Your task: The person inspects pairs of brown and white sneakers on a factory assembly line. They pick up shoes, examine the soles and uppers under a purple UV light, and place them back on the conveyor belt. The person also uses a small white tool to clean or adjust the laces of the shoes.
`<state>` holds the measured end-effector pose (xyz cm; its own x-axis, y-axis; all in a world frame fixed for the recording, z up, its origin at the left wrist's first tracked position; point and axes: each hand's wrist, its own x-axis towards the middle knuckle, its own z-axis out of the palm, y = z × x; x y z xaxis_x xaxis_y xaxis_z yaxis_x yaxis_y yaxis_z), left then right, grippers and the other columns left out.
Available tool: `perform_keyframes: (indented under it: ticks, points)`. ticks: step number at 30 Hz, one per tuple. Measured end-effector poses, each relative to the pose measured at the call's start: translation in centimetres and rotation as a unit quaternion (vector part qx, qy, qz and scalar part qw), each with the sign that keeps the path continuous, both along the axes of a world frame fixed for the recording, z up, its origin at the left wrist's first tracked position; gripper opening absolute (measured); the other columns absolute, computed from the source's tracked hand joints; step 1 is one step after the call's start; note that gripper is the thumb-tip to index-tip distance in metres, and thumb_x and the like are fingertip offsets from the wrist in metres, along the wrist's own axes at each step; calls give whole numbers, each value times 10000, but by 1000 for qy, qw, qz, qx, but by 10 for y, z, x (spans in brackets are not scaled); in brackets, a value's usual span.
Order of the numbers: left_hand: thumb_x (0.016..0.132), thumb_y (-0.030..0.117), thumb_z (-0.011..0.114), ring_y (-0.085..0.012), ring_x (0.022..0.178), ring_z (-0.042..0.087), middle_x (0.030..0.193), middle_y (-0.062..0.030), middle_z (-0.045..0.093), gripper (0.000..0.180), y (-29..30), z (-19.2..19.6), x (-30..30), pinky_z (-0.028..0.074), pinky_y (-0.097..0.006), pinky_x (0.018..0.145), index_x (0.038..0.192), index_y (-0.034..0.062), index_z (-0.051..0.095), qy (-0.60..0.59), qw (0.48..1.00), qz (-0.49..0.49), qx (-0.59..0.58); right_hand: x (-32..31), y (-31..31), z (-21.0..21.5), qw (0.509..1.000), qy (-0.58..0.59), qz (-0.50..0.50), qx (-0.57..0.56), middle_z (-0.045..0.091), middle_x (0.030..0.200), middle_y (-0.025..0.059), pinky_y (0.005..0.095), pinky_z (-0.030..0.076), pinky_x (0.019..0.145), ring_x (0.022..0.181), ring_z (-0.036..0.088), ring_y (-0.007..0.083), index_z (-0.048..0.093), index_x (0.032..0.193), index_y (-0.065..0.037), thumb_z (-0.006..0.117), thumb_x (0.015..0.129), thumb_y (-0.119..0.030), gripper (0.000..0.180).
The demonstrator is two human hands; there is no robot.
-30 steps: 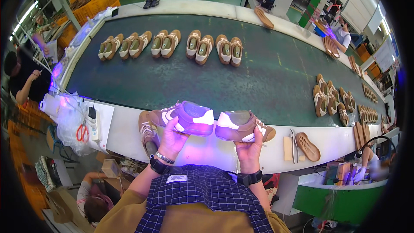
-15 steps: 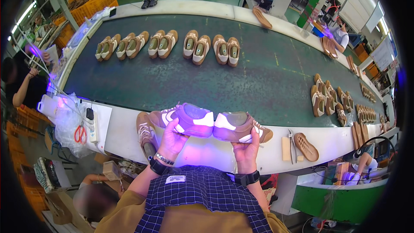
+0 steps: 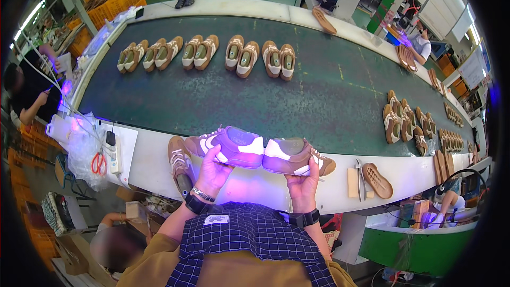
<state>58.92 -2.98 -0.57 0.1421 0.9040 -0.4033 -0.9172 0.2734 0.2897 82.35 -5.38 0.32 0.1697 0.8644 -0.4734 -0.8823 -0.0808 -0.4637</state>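
Observation:
Two brown-and-white sneakers are held up heel to heel in front of me, over the near white edge of the table. My left hand (image 3: 214, 172) grips the left sneaker (image 3: 234, 148), thumb on its side; purple light falls on it. My right hand (image 3: 304, 180) grips the right sneaker (image 3: 289, 157) by its side, thumb near the laces. The heels touch or nearly touch. Beside my left hand, another brown sneaker (image 3: 179, 160) rests on the white edge, partly behind the held one.
Several pairs of sneakers (image 3: 248, 59) line the green table surface (image 3: 223, 101); more stand at right (image 3: 392, 122). Pincers (image 3: 361, 180) and a tan sole (image 3: 377, 180) lie right of my hands. Red scissors (image 3: 99, 163) and a power strip (image 3: 115, 160) are left. People work nearby.
My hands and both held sneakers stay almost in place. At the far left, a co-worker's arm and body have shifted slightly.

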Motion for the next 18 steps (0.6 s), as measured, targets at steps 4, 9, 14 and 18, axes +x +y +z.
perform_keyframes:
  ticks: [4, 9, 14, 18]
  points:
    - [826, 169, 589, -254, 1116, 512, 1192, -100, 542, 438, -1, -2, 1, 395, -430, 993, 1231, 67, 461, -6, 1000, -2, -2, 1, -1, 1, 1000, 2, 0, -4, 472, 1286, 86, 519, 408, 956, 1179, 462, 291, 438, 1269, -124, 598, 826, -345, 520]
    - [824, 161, 591, -257, 1109, 518, 1191, -101, 544, 432, -1, -3, 0, 399, -436, 988, 1226, 65, 464, -7, 1000, 3, -6, 2, 2, -1, 1000, 11, 7, -17, 472, 1288, 88, 523, 405, 960, 1182, 460, 297, 436, 1270, -124, 589, 831, -334, 510]
    - [825, 156, 589, -262, 1103, 522, 1184, -102, 548, 425, -1, -3, 2, 404, -438, 983, 1221, 62, 466, -9, 1000, 3, -6, 1, 3, 3, 999, 5, -1, -34, 472, 1290, 96, 527, 402, 965, 1185, 460, 304, 434, 1269, -118, 578, 838, -328, 501]
    - [823, 148, 590, -259, 1102, 523, 1180, -100, 549, 425, -1, -6, 1, 409, -432, 979, 1220, 63, 464, -4, 1000, 0, -2, 4, 4, -2, 1000, 6, 9, -28, 472, 1291, 99, 523, 411, 959, 1179, 467, 302, 434, 1267, -115, 560, 851, -329, 484]
